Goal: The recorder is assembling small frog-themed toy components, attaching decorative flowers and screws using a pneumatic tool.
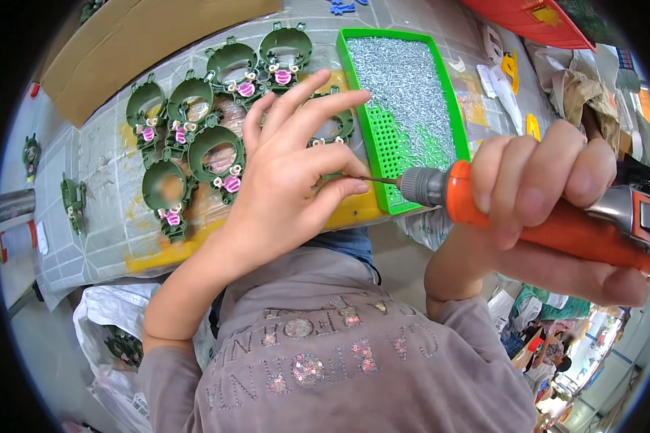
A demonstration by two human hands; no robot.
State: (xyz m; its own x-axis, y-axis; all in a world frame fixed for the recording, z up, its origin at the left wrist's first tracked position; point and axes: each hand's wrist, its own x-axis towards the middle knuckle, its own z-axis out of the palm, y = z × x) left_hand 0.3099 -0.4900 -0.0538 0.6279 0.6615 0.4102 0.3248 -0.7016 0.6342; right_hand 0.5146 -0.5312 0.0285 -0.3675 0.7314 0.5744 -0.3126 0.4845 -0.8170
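Note:
My right hand (549,195) grips an orange electric screwdriver (527,216) held level, its thin bit pointing left. My left hand (296,173) is raised in front of me with fingers spread; its thumb and forefinger pinch at the bit's tip, holding what seems to be a small screw, too tiny to make out. Behind my left hand lie several dark green plastic toy frames (217,148) with pink and white parts, spread on the table. A bright green tray (404,108) filled with small silver screws sits just right of them.
A flat brown cardboard sheet (144,43) lies at the back left. White plastic bags (115,339) with more green parts rest on the floor at the lower left. An orange crate (534,22) and loose white and yellow parts (509,72) are at the back right. Other people stand far off at the lower right.

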